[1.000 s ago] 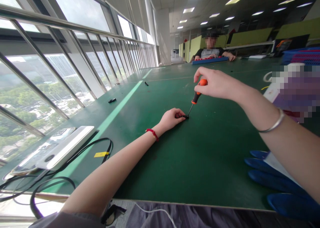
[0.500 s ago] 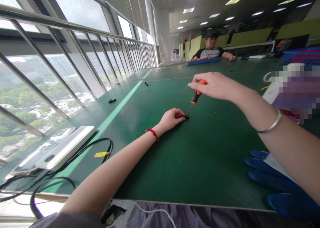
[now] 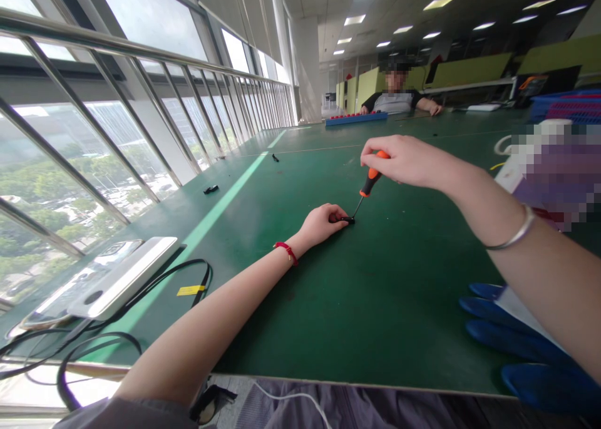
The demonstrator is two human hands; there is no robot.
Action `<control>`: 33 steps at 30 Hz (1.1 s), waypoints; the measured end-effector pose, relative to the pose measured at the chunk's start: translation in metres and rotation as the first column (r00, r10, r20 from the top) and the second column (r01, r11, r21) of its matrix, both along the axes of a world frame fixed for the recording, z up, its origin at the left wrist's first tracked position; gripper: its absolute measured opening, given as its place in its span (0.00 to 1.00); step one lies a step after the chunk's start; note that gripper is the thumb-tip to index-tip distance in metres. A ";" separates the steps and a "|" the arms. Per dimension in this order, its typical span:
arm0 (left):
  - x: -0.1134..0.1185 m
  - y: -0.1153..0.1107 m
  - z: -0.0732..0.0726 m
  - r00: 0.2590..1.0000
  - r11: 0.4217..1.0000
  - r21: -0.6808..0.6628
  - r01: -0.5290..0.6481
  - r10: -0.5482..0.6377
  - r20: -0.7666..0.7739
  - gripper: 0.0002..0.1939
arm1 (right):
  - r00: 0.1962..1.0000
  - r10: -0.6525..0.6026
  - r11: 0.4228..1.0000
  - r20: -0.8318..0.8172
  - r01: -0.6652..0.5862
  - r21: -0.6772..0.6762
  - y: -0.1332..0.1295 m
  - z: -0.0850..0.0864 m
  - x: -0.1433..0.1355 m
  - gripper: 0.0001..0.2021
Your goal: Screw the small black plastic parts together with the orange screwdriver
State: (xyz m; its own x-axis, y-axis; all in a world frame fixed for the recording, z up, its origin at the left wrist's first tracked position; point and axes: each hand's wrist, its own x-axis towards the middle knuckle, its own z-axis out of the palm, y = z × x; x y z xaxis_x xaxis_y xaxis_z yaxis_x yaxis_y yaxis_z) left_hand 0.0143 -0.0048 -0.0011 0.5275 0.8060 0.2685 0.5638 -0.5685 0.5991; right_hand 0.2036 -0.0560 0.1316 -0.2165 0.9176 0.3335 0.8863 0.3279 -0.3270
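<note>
One black part (image 3: 349,220) in finger pinch of left hand (image 3: 321,223), screwdriver (image 3: 369,181) above it in grip of right hand (image 3: 402,160)

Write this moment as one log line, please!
left hand: pinching small black part | right hand: holding screwdriver | screwdriver: tilted, tip down at the part | surface: green table

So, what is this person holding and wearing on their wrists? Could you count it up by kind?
Screwdriver: 1, in the right hand
Small black piece: 1, in the fingers of the left hand
Wrist ornaments: 2, a red bracelet on the left and a silver bangle on the right
Total: 4
</note>
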 end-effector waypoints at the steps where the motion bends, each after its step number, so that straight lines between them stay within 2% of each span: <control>1: 0.000 0.000 0.000 1.000 1.000 -0.001 -0.001 0.001 0.001 0.10 | 1.000 -0.014 1.000 0.012 0.014 0.020 0.000 0.000 0.000 0.11; 4: 0.000 0.000 0.001 1.000 1.000 -0.007 -0.003 0.003 0.004 0.10 | 0.998 -0.051 0.997 0.036 0.049 0.058 -0.001 0.001 -0.003 0.13; 9: 0.000 0.000 0.001 1.000 1.000 0.000 0.011 -0.011 0.007 0.10 | 0.998 -0.012 1.000 0.062 0.011 0.017 -0.002 0.001 -0.003 0.13; 12: 0.000 0.000 0.000 1.000 1.000 0.001 -0.001 0.001 0.000 0.10 | 0.998 -0.022 0.998 0.067 0.017 0.065 -0.001 0.000 -0.003 0.10; 14: 0.000 0.001 0.000 1.000 1.000 -0.001 -0.006 0.006 0.000 0.10 | 0.997 -0.047 0.996 0.067 0.042 0.083 -0.001 0.000 -0.003 0.11; 17: 0.000 0.001 0.000 1.000 1.000 -0.002 -0.002 0.002 0.001 0.10 | 0.996 -0.049 0.997 0.068 0.045 0.057 -0.001 0.000 -0.003 0.10; 20: 0.001 0.000 0.000 1.000 1.000 -0.002 0.001 -0.001 0.002 0.10 | 0.998 -0.028 0.999 0.062 0.026 0.043 -0.001 0.000 -0.003 0.14; 23: 0.001 -0.001 0.001 1.000 1.000 -0.006 -0.007 0.007 0.001 0.10 | 0.997 -0.051 0.996 0.062 0.046 0.074 -0.001 0.000 -0.004 0.09; 30: 0.001 0.000 0.000 1.000 1.000 0.001 -0.001 0.001 -0.001 0.10 | 0.998 -0.052 0.998 0.039 0.051 0.030 -0.002 -0.001 -0.005 0.13; 33: 0.001 0.001 0.000 1.000 1.000 0.005 -0.001 0.001 -0.005 0.10 | 0.996 -0.073 0.996 0.052 0.070 0.055 -0.001 0.000 -0.004 0.09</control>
